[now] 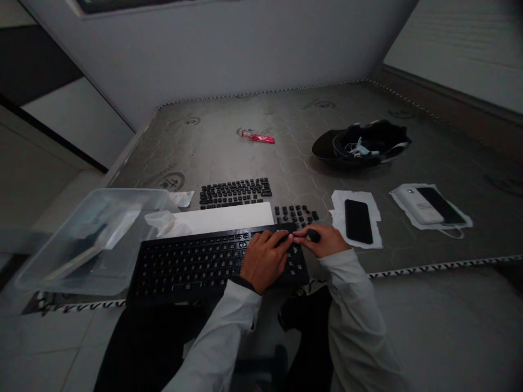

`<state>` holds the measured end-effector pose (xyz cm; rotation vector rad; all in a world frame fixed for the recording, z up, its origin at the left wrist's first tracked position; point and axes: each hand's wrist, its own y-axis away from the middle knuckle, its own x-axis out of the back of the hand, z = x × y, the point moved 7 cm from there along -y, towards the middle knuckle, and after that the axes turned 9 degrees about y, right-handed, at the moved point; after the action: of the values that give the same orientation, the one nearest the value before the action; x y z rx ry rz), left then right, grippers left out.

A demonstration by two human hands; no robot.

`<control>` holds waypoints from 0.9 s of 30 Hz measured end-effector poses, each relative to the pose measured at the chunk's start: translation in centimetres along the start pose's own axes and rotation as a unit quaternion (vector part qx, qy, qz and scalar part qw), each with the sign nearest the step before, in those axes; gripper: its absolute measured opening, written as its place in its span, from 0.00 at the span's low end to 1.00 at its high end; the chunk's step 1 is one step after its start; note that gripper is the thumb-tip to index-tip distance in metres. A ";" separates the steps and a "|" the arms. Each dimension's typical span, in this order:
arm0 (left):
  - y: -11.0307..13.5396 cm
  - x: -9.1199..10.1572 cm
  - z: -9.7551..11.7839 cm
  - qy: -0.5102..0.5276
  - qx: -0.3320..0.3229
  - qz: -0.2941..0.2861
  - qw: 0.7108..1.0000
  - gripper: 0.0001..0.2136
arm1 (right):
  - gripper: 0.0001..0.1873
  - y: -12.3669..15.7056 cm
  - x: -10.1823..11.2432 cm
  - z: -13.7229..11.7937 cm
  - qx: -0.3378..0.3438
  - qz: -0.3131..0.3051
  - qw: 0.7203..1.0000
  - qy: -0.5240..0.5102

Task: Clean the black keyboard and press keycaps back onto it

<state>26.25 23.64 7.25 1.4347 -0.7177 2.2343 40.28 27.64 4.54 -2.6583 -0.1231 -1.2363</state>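
Observation:
A black keyboard [188,267] with its keycaps off lies along the table's front edge, over my lap. My left hand [265,256] rests on its right part, fingers drawn together at the upper right corner; whatever they pinch is hidden. Its fingertips meet those of my right hand [322,239], which is closed around a tool with a black rounded handle [314,235]. The tool's working end cannot be made out. Behind the keyboard, removed black keycaps [235,191] stand in rows, and a smaller group of keycaps [296,214] sits just beyond my hands.
A clear plastic box [93,239] is at left, beside a crumpled tissue [161,222] and a white panel [224,218]. To the right lie a black phone [358,220] and a white power bank [419,204], both on white sheets. Farther back are a red packet [257,136] and a dark cap [359,144].

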 end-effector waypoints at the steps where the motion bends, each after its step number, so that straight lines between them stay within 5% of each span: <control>1: 0.0 0.0 0.0 -0.004 -0.003 -0.002 1.000 0.18 | 0.06 0.0 -0.1 0.4 -0.013 0.005 1.000 -0.009; 5: 0.0 -0.3 0.1 -0.021 -0.013 -0.002 1.000 0.17 | 0.11 0.2 -1.1 2.0 -0.070 0.012 0.992 -0.102; 10: 0.1 -0.4 0.2 -0.036 -0.011 0.004 0.999 0.17 | 0.21 1.0 -3.0 3.1 -0.186 -0.063 0.961 -0.195; 16: 0.0 -0.3 0.3 -0.035 -0.006 0.000 0.999 0.17 | 0.17 0.9 -2.4 2.6 -0.185 -0.012 0.957 -0.222; 27: 0.1 -0.6 0.4 -0.021 -0.013 -0.001 1.000 0.19 | 0.22 1.1 -4.2 5.4 -0.243 -0.040 0.939 -0.242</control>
<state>26.73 23.24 6.78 1.4733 -0.7562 2.1920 41.77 27.85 -2.23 -3.3762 0.0054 -0.6605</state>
